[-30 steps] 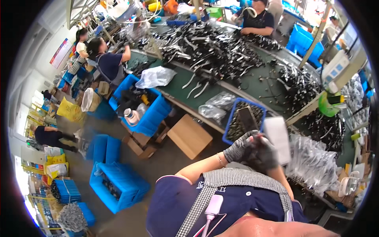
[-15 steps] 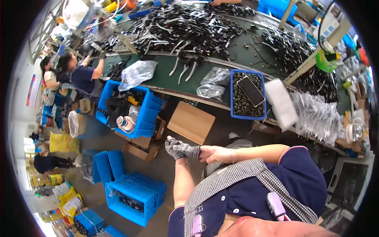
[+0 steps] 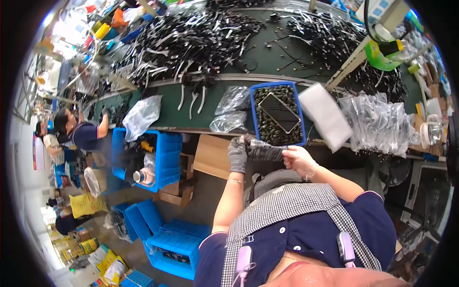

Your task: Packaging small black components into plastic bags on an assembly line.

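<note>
My left hand (image 3: pixel 237 156) wears a grey striped knit glove with bare fingertips. Between my hands a second grey striped glove (image 3: pixel 266 151) is stretched out sideways, its left end pinched by my left fingers. Bare, my right hand (image 3: pixel 300 161) grips the other end of that glove. Both hands are in front of my apron, just short of the bench edge. Right behind them a blue tray (image 3: pixel 253 112) of small dark parts rests on the bench, with a phone (image 3: pixel 279 113) lying on the parts.
Black cables with pale ends (image 3: pixel 191 43) are heaped across the green bench (image 3: pixel 167 111). Clear bags (image 3: pixel 377 122) and a white foam sheet (image 3: pixel 326 116) lie at right. Blue crates (image 3: pixel 168 174) and a cardboard box (image 3: pixel 210 155) stand left. Two co-workers (image 3: pixel 86 136) are at far left.
My hands have risen toward the bench and moved apart, the right one going right. The second glove, bunched against my left hand before, is now pulled out between them. My view has shifted right.
</note>
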`<state>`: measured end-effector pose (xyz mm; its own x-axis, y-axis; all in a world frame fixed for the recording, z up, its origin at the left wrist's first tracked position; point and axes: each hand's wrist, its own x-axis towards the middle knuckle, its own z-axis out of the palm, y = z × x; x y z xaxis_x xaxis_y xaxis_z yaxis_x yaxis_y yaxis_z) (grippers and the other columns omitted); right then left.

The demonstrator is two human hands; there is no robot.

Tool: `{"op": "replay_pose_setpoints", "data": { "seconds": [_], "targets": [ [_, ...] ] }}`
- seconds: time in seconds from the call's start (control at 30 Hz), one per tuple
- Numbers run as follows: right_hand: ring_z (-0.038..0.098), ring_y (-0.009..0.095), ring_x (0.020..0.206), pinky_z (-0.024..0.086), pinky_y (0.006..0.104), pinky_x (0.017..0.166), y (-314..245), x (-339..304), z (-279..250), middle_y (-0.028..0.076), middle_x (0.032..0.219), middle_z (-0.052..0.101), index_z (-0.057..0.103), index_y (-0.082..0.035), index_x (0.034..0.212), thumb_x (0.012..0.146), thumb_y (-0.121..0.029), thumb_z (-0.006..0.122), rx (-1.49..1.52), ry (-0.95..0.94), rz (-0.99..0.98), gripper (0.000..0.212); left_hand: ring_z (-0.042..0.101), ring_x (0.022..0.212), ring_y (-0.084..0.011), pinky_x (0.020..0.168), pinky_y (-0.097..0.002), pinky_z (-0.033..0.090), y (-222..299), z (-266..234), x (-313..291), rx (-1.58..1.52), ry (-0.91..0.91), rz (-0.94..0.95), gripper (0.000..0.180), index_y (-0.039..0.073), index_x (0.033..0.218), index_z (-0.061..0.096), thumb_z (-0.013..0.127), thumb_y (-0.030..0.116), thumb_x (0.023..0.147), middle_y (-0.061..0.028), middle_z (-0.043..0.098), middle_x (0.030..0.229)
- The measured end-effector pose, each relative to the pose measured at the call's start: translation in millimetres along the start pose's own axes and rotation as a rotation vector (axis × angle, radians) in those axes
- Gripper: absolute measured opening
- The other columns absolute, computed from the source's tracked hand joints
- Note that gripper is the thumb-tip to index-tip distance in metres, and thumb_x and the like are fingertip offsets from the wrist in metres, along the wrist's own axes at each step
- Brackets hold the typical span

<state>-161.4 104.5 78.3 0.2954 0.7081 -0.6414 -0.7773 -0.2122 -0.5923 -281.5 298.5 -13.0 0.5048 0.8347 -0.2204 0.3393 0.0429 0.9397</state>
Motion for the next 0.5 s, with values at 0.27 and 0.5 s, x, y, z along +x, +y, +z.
{"op": "replay_pose_setpoints", "data": {
  "seconds": [0.27,0.5],
  "targets": [
    [0.053,0.015,0.062,0.045,0.0296,0.059,-63,45,-42,0.004,0.074,0.058,0.054,-0.009,0.089,0.091,-0.023,0.047,0.403,0.17,0.135,0.016,0.053,0.071,-0.0274,0.068,-0.0349,0.044,66,72,111,0.063,0.096,0.311,0.032,-0.001,0.095,0.056,0.055,0.03,0.09,-0.0129,0.061,0.082],
    [0.056,0.014,0.066,0.046,0.0278,0.061,-65,58,-29,0.005,0.083,0.058,0.05,-0.003,0.11,0.09,-0.026,0.052,-0.26,0.241,-0.399,0.03,0.056,0.085,-0.0138,0.077,-0.0295,0.048,78,92,26,-0.679,-0.524,-0.254,0.031,0.005,0.112,0.054,0.045,0.029,0.095,-0.0043,0.059,0.097]
  ]
}}
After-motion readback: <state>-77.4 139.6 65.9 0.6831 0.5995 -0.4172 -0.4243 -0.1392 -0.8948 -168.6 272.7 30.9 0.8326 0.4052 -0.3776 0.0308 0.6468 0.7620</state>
